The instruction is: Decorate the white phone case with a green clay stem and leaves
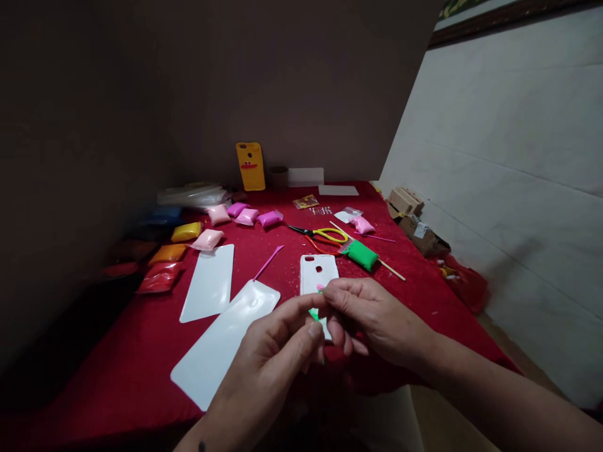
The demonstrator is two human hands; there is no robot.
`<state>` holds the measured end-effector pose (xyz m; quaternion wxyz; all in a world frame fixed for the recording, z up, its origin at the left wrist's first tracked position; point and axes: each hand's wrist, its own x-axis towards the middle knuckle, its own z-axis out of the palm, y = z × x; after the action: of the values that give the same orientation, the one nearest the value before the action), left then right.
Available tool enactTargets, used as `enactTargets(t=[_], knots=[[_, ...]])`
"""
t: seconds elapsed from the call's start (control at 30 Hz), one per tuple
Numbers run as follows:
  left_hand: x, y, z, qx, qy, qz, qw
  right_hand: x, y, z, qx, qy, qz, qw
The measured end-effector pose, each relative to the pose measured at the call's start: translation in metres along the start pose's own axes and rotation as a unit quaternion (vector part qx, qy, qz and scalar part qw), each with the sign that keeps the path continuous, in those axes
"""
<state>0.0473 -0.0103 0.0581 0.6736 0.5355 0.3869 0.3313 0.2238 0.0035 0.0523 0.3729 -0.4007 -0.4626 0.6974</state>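
A white phone case (311, 273) lies on the red cloth in front of me, with a pink spot (320, 287) and a green patch (314, 314) showing over its lower part. My hands meet above it and hide much of its lower half. My right hand (372, 314) has thumb and index finger pinched together at the left index fingertip; whatever is in the pinch is too small to make out. My left hand (277, 358) is curved, its thumb and index finger apart with a gap between them. Just beyond the right hand sits a bag of green clay (362, 255).
Two white boards (226, 339) lie to the left, near a pink modelling tool (268, 262). Yellow-and-red-handled scissors (325, 235) and a wooden stick (392, 270) are ahead. Several coloured clay bags (186, 231) line the left. A yellow phone case (250, 166) stands at the back.
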Motion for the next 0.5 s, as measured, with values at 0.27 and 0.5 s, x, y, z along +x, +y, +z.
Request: enactTargets(t=[0.27,0.5], knots=[[-0.011,0.0,-0.009,0.036,0.06,0.007,0.998,0.007,0.001,-0.011,0.084,0.046,-0.033,0.995],[-0.022,-0.007,-0.027,0.077,0.125,0.01,0.989,0.007,0.001,-0.017,0.124,0.077,-0.05,0.988]])
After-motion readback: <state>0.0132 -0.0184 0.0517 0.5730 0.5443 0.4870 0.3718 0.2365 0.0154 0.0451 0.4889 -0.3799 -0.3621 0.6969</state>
